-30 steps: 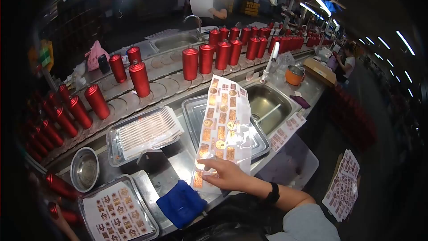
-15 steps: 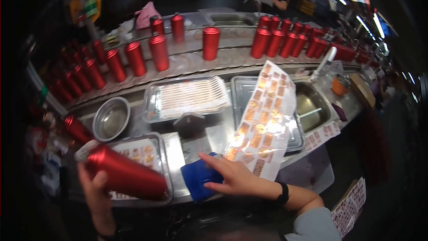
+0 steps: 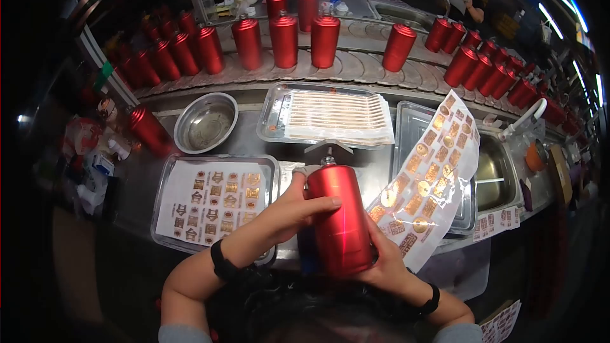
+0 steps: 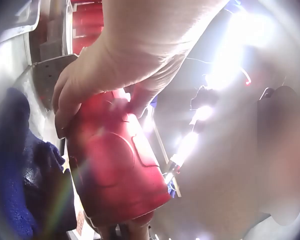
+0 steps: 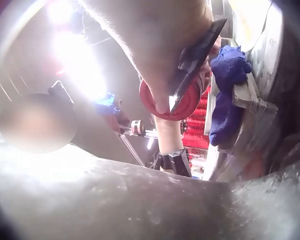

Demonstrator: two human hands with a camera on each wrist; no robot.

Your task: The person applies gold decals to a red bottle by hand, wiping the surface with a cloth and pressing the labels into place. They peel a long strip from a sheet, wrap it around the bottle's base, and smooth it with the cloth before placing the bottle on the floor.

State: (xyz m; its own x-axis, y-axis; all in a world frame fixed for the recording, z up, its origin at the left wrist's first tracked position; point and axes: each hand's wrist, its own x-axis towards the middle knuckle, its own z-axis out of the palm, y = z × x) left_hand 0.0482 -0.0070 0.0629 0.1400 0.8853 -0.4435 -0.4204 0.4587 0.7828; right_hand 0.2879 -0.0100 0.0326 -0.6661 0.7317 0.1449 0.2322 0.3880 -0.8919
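A glossy red bottle (image 3: 341,225) with a narrow metal neck is tilted in front of me, held between both hands. My left hand (image 3: 293,208) grips its shoulder, thumb across the front and fingers round the far side. My right hand (image 3: 389,268) holds it low on the right side, near the base. The left wrist view shows the bottle's body (image 4: 115,165) with raised shapes on it. A dark flat strip (image 5: 197,62) overlaps the round base beside my right hand in the right wrist view. A blue cloth (image 4: 37,170) lies just beside the bottle.
A tray (image 3: 276,184) of gold decal sheets is at left, below a metal bowl (image 3: 206,124). Behind sits a tray (image 3: 273,111) of striped strips. A large decal sheet (image 3: 438,171) lies near the sink (image 3: 499,171). Red bottles (image 3: 283,41) line the conveyor (image 3: 356,70).
My left hand has brought the red bottle from the left to the middle. My right hand, earlier by the decal sheet and then over the blue cloth, now holds the bottle's lower part.
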